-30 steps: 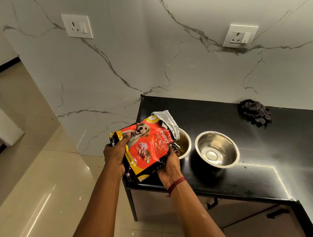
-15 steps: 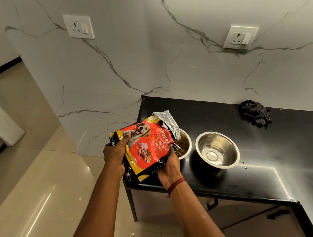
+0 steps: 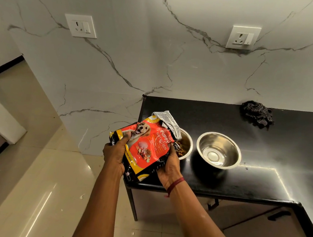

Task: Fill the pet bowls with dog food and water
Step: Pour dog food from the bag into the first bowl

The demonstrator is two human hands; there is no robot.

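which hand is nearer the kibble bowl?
Right. The right hand holds the bag beside the kibble bowl; the left hand grips the bag's far side, farther left.

A red and yellow dog food bag (image 3: pixel 145 147) tilts, its torn silver mouth over the left steel bowl (image 3: pixel 187 142), which holds brown kibble (image 3: pixel 180 149). The right steel bowl (image 3: pixel 218 150) stands just beside it, upright on the black counter (image 3: pixel 260 182).

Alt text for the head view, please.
The left hand and right hand hold a red puppy food bag tipped over a steel bowl with kibble in it, on a black counter. A second steel bowl beside it has no food.
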